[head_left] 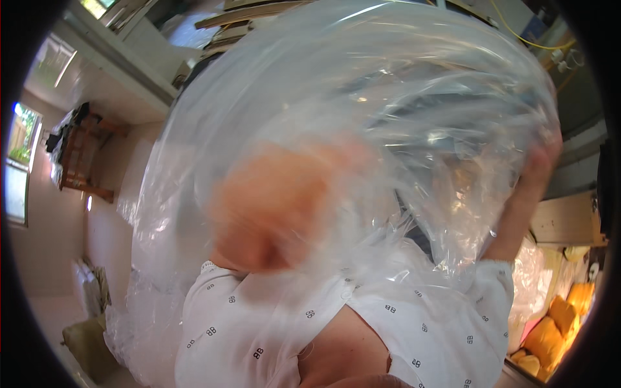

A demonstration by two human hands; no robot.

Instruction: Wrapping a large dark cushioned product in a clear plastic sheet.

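A large, crinkled sheet of clear plastic film [259,110] billows up in front of me and fills most of the head view. My left hand [339,158] is raised close in, against or behind the film at its middle; motion smears its fingers. Out at the film's right edge, my right hand [546,149] is lifted with the arm stretched, and its fingers close on the plastic there. Folds run between the two hands and hang down over my white printed shirt [252,330]. Dark shapes behind the film are too veiled to name.
A wooden stand [84,155] with dark items on it is at the far left, near a window [19,161]. Brown boards [249,14] lie at the top. On the right are a cardboard box [566,220], yellow bundles [550,330] and a yellow cable [537,45].
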